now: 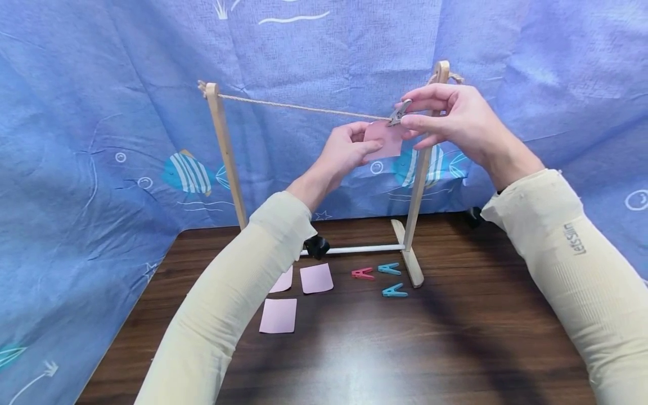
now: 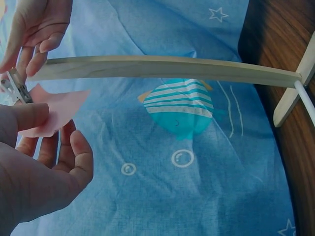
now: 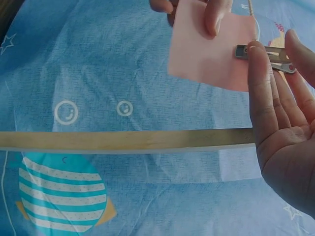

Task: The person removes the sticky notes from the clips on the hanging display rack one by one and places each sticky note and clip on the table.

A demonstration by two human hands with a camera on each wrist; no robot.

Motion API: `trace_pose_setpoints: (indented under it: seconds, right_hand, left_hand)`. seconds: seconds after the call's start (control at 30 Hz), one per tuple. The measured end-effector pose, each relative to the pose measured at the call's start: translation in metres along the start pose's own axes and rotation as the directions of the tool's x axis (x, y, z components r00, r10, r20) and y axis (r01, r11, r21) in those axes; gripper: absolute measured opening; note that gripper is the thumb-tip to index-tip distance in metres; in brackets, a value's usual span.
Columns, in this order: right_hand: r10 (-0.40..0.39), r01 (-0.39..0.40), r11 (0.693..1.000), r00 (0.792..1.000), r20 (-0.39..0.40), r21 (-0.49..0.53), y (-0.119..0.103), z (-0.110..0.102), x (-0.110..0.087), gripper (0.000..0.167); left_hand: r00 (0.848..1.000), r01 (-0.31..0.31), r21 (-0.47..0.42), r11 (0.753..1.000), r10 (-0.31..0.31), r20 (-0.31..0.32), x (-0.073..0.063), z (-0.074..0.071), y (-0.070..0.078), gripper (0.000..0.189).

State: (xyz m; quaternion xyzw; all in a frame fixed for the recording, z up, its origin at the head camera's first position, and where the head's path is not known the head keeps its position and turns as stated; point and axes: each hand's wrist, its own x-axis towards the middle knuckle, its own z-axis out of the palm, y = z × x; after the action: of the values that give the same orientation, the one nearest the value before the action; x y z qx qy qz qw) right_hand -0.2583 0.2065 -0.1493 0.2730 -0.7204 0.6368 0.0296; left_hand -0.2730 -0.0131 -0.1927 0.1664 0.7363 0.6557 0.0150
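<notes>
A string runs between two wooden posts, and a pink paper square is held up at its right part. My left hand pinches this square by its left side, thumb in front and fingers behind. At the square's upper edge sits a grey metal clothespin, its jaws over paper and string. My right hand has thumb and fingers about the clothespin's handles. In the right wrist view the clothespin bites the edge of the paper square.
Three more pink squares lie on the brown table, one partly behind the left sleeve. Right of them lie a red clothespin and two teal clothespins. The stand's right post rises behind the right hand; a white rod crosses low down.
</notes>
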Motion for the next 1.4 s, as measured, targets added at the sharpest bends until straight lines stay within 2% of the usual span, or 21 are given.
trace_pose_setpoints:
  seconds: [0.3,0.6,0.77,0.97,1.1,1.27,1.4]
  right_hand:
    - [-0.072,0.065,0.994,0.995,-0.073,-0.087,0.006,0.004,-0.003,0.036]
    - [-0.027,0.021,0.987,0.999,-0.036,-0.16,0.012,0.001,-0.005,0.039]
    - [-0.051,0.048,0.989,0.999,-0.016,-0.14,0.014,0.001,-0.006,0.04]
    - [-0.098,0.093,0.989,0.995,-0.037,-0.116,0.012,0.004,-0.003,0.041]
    - [-0.11,0.102,0.984,0.993,-0.046,-0.149,0.012,0.005,-0.003,0.04]
    - [-0.115,0.109,0.988,0.992,-0.053,-0.112,0.012,0.004,-0.004,0.036]
    - [-0.109,0.102,0.989,0.992,-0.062,-0.106,0.013,0.003,-0.003,0.033]
  left_hand:
    - [0.999,-0.006,-0.032,0.999,0.007,0.032,-0.003,-0.005,-0.001,0.03]
    - [0.998,0.018,-0.093,0.996,-0.013,0.055,-0.006,-0.01,-0.004,0.03]
    - [0.997,0.043,-0.128,0.991,-0.033,0.076,-0.007,-0.012,-0.003,0.036]
    - [0.995,0.049,-0.143,0.988,-0.037,0.088,-0.007,-0.016,0.0,0.035]
    - [0.99,0.068,-0.17,0.983,-0.045,0.133,-0.008,-0.02,0.001,0.036]
    - [0.973,0.104,-0.17,0.98,-0.064,0.222,-0.009,-0.026,0.002,0.031]
    - [0.967,0.107,-0.154,0.982,-0.067,0.245,-0.01,-0.027,0.002,0.028]
